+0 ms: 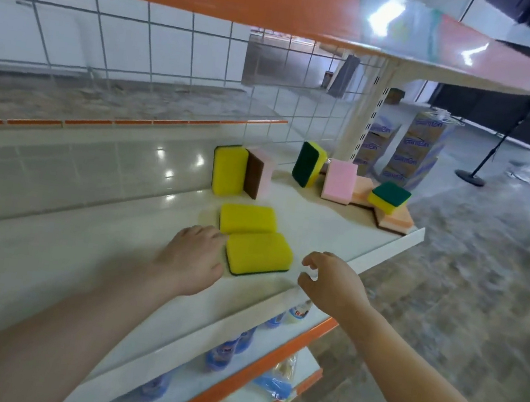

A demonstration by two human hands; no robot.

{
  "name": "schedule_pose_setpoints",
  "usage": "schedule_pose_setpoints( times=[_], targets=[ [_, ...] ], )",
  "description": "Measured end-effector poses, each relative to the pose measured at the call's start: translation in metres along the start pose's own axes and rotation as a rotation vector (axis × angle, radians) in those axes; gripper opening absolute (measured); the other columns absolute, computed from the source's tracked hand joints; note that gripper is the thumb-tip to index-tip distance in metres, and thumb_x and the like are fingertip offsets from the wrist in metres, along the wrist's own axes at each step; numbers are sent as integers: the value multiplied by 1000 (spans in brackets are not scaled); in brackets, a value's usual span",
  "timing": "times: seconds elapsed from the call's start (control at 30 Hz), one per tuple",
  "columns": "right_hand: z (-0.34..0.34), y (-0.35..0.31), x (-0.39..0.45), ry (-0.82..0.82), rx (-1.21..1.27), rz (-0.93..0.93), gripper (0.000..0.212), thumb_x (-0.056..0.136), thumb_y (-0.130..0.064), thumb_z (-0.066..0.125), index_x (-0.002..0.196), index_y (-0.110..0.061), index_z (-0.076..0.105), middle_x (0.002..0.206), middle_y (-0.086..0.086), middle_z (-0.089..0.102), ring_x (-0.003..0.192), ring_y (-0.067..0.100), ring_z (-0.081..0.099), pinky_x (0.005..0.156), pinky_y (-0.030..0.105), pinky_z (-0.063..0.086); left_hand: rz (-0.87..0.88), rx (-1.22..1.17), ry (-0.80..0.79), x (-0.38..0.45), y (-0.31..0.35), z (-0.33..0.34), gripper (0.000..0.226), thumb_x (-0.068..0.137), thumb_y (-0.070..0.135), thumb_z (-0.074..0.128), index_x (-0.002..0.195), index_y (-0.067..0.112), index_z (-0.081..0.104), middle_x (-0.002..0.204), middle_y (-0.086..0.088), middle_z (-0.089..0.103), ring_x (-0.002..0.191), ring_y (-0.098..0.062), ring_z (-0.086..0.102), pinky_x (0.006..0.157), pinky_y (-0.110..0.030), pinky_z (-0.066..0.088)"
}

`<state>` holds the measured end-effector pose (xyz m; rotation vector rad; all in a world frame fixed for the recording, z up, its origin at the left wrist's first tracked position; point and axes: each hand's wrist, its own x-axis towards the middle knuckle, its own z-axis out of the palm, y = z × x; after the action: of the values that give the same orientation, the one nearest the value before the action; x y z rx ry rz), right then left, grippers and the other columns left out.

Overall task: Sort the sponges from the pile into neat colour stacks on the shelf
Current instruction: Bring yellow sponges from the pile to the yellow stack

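1. We saw a white shelf (336, 234) crossing the middle of the frame, with an orange shelf above it along the top.
2. Our left hand (192, 258) lay at centre frame, palm down, fingers fairly straight and touching the left edge of the near yellow sponge (258, 254); its grip held nothing.
3. Our right hand (330, 283) hovered just right of that sponge above the shelf's front lip, fingers loosely curled, the grip narrow and holding nothing.
4. The near yellow sponge lay flat, green scrub side down, touching a second flat yellow sponge (247, 218) just behind it.
5. Further back, an upright yellow sponge (229, 170) stood against a pink sponge with a brown face (260, 175).
6. The pile sat at right of centre: a tilted green-faced yellow sponge (308, 169), an upright pink sponge (338, 182), peach sponges (392, 219) and a small green-topped yellow sponge (390, 197) resting on them.
7. Bottles (227, 351) stood on the lower shelf at bottom centre.
8. Stacked boxes (411, 152) stood on the floor at upper right.
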<state>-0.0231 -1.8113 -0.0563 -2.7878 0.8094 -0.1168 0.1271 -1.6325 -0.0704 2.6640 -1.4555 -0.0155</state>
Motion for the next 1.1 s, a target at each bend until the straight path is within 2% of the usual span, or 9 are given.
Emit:
schedule_pose_setpoints(
  times=[0.1, 0.17, 0.37, 0.47, 0.67, 0.93, 1.1],
  targets=[
    [-1, 12, 14, -16, 1, -26, 36, 91, -31, 49, 126, -21, 52, 118, 0, 55, 105, 19, 55, 79, 30, 45, -10, -56, 7, 13, 9, 7, 58, 93, 37, 45, 144, 13, 29, 149, -5, 30, 135, -20, 29, 110, -29, 20],
    [-2, 18, 23, -17, 5, -40, 35, 91, -31, 49, 125, -21, 53, 118, 0, 55, 105, 20, 54, 79, 30, 45, -22, -65, -11, 21, 14, 11, 66, 93, 43, 46, 147, 13, 22, 154, -4, 22, 139, -18, 22, 111, -27, 15],
    [-2, 29, 46, -16, 15, -78, 36, 91, -32, 49, 126, -20, 52, 120, 0, 55, 107, 19, 54, 84, 32, 47, -48, -53, -82, 32, 26, 18, 79, 90, 51, 47, 150, 17, 8, 157, -3, 9, 143, -18, 14, 115, -30, 14],
    [-1, 30, 55, -5, 19, -101, 39, 91, -32, 49, 129, -20, 50, 123, 0, 55, 111, 19, 52, 84, 31, 45, -66, -42, -90, 33, 28, 19, 79, 90, 52, 47, 150, 17, 8, 157, -4, 10, 142, -19, 15, 115, -31, 15],
    [3, 25, 73, 2, 34, -147, 45, 91, -31, 50, 135, -19, 44, 130, 1, 51, 117, 20, 49, 88, 32, 44, -97, -56, -57, 24, 22, 21, 74, 90, 49, 49, 148, 17, 15, 149, -5, 23, 135, -22, 26, 110, -31, 23],
    [15, 0, 92, -52, 61, -303, 58, 92, -32, 51, 144, -20, 30, 150, -1, 32, 134, 19, 34, 104, 31, 33, -182, -78, -33, -5, -6, 20, 73, 89, 50, 50, 147, 19, 19, 146, 1, 27, 133, -18, 29, 109, -27, 25],
    [22, -19, 104, -112, 27, -383, 62, 92, -30, 51, 147, -19, 24, 154, -1, 22, 138, 21, 27, 107, 32, 30, -253, -100, -11, -23, -16, 15, 79, 87, 49, 53, 148, 19, 13, 144, 1, 26, 132, -18, 30, 108, -28, 28]
  ],
)
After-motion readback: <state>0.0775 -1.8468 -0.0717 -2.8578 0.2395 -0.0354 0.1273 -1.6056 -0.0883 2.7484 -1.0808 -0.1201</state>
